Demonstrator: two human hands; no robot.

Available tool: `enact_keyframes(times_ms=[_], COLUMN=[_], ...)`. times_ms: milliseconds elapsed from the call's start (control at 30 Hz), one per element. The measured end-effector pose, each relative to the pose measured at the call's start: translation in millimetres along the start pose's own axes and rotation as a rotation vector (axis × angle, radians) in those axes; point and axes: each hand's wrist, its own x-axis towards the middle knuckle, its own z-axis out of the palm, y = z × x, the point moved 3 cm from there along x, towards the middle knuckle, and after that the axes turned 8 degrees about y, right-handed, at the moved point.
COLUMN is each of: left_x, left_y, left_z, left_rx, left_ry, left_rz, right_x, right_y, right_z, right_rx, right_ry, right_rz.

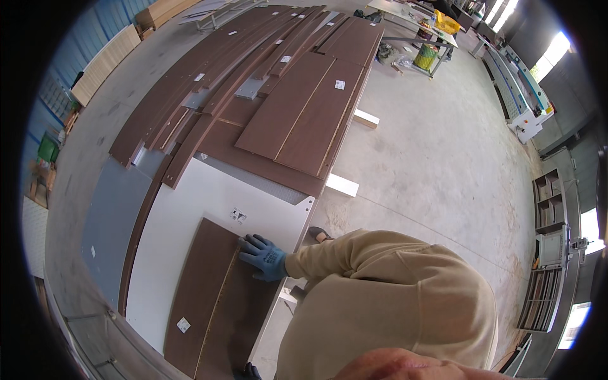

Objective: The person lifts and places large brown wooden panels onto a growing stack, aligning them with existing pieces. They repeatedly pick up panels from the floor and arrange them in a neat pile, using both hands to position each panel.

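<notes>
My right hand, in a blue work glove, lies palm down on a dark brown board. Its fingers are spread near the board's far end, over a light lengthwise line that looks like a groove. A small white label is stuck on this board. Beneath it lies a larger white panel, with a printed sticker just beyond the brown board. At the lower edge of the picture, only dark gloved fingertips of my left hand show, by the board's right edge; its grip is hidden.
Beyond the white panel, brown boards and narrow strips are stacked. A grey-blue panel lies to the left. White supports jut out on the right. A worktable, a long machine and shelving stand farther off.
</notes>
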Motion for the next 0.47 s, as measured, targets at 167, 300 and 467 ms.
enact_keyframes(times_ms=[167, 300, 467], left_x=[-16, -29, -27], left_y=[9, 14, 19], left_z=[9, 18, 22], left_rx=[-0.087, -0.106, -0.057], left_ry=[0.121, 0.157, 0.181], left_rz=[-0.1, -0.114, -0.171], right_x=[-2, -4, -5], right_y=[12, 14, 15], right_z=[1, 1, 6], right_rx=[-0.037, -0.033, -0.027], right_ry=[-0.013, 0.089, 0.062], right_rz=[-0.088, -0.156, -0.138])
